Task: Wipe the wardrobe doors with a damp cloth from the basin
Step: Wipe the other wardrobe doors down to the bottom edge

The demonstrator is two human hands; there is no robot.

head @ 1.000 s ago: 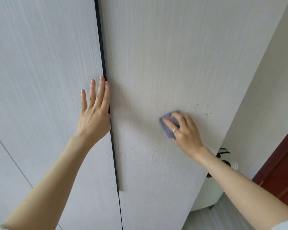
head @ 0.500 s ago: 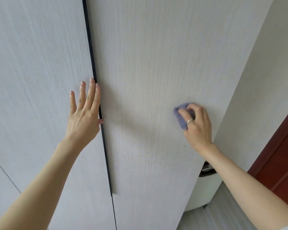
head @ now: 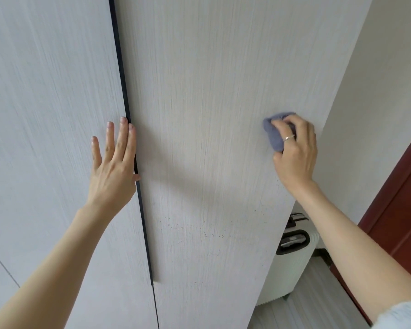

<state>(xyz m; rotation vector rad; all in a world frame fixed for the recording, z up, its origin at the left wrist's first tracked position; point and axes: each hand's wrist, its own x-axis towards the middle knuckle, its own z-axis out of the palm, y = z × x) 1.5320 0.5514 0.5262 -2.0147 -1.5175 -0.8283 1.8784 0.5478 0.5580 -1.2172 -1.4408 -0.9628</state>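
Head view, right hand (head: 294, 150) pressing cloth (head: 272, 134) on wardrobe door (head: 211, 91), no legible writing

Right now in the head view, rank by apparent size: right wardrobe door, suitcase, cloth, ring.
1. Right door
2. Suitcase, partly hidden behind the door
3. Cloth, mostly covered by the right hand
4. Ring
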